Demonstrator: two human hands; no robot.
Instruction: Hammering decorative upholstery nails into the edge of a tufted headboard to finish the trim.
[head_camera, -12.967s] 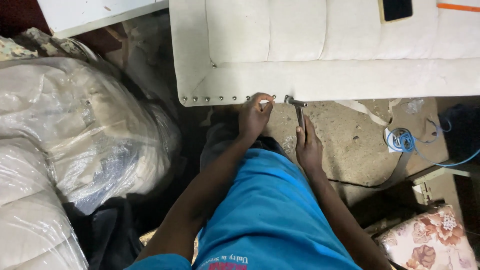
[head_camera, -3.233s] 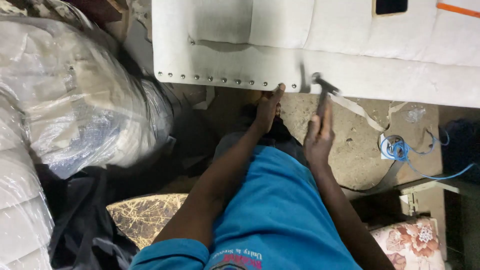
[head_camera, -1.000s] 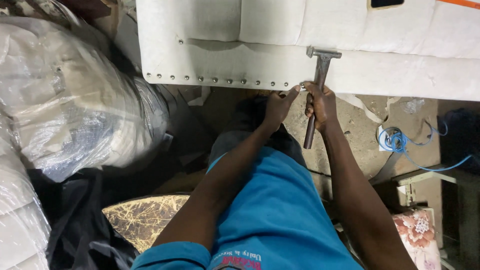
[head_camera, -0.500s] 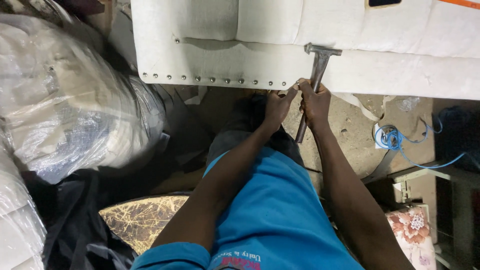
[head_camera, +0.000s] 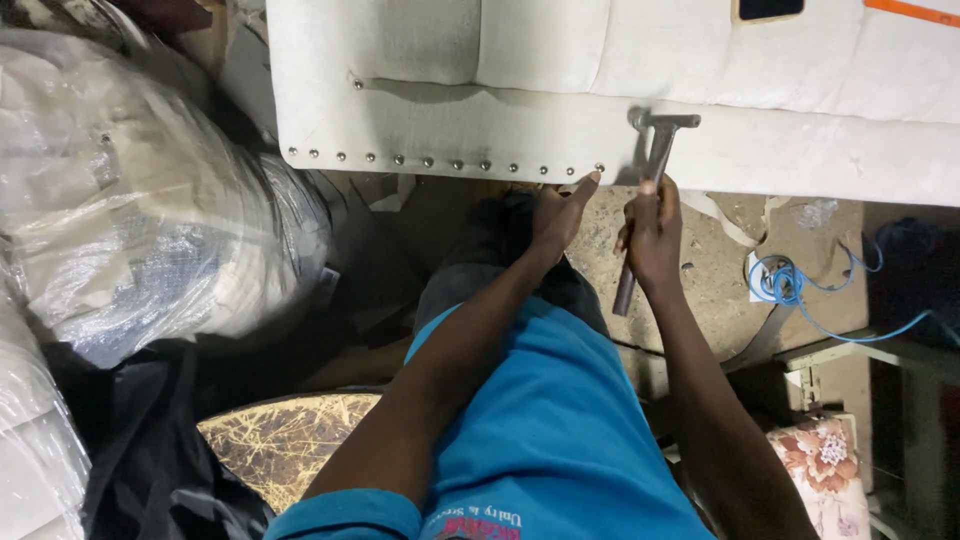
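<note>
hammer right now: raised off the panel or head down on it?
Head down. The hammer in the right hand has its head against the white upholstered panel, beside the last stud of the row, where the left hand points a finger.

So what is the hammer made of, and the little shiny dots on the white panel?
The hammer in the right hand looks like dull grey metal, head and handle alike, though blur hides its finish. The dots look like polished metal studs: small, round, glinting. The white panel seems padded fabric, matte, with soft seams. The left hand touches its edge.
</note>
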